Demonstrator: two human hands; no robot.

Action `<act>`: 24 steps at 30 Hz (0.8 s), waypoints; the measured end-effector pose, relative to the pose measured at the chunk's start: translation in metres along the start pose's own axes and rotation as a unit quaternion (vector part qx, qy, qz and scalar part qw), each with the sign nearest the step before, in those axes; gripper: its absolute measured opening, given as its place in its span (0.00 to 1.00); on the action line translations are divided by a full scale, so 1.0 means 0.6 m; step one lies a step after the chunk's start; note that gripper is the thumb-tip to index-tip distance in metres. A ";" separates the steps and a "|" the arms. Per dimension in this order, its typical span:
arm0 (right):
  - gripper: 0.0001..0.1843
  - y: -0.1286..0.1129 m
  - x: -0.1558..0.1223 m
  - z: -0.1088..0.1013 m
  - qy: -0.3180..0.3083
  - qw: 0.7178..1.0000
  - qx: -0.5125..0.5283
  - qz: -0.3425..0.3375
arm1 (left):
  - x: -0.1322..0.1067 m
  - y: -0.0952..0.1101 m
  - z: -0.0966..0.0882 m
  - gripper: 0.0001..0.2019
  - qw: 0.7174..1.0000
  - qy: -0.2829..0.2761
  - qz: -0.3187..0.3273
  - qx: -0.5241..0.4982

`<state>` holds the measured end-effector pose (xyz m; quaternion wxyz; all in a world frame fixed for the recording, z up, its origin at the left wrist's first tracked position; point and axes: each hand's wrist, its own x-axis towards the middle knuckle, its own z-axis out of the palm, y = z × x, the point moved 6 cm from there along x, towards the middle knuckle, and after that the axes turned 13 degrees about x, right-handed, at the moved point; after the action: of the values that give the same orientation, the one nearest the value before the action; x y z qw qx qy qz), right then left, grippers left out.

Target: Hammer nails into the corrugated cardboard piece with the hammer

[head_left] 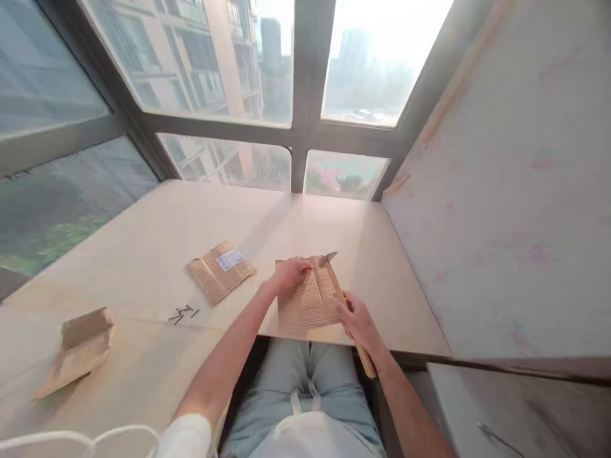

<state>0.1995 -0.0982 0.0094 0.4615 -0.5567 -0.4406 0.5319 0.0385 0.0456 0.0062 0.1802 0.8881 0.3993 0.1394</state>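
Observation:
My right hand [357, 321] is closed round the wooden handle of a small hammer [336, 284]. Its metal head hangs over the far right corner of a woven mat piece [308, 304] at the table's near edge. My left hand [291, 273] rests on the far left part of that mat piece, fingers curled and pressed down on it. Whether they pinch something small I cannot make out.
A second woven piece with a white label [221, 270] lies to the left. Several small dark nails [182, 313] lie near it. A folded cardboard packet [79, 346] sits at the far left. The wooden table [191, 222] ends at windows behind and a pale wall [501, 191] on the right.

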 end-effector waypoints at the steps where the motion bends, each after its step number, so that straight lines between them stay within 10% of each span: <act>1: 0.14 0.000 -0.001 -0.001 -0.001 1.000 0.001 -0.001 | 0.000 0.001 0.001 0.13 1.000 0.003 -0.003 0.004; 19: 0.18 0.020 -0.008 -0.003 0.003 0.999 0.040 0.027 | -0.009 0.003 -0.006 0.12 0.999 0.050 0.011 -0.001; 24: 0.18 0.016 -0.016 -0.004 0.003 0.999 0.045 0.029 | -0.070 -0.016 -0.055 0.14 0.976 0.186 -0.081 -0.084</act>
<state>0.2013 -0.1093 0.0015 0.4720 -0.5496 -0.3986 0.5623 -0.0075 0.0267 0.0274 0.1874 0.7928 0.4833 0.3205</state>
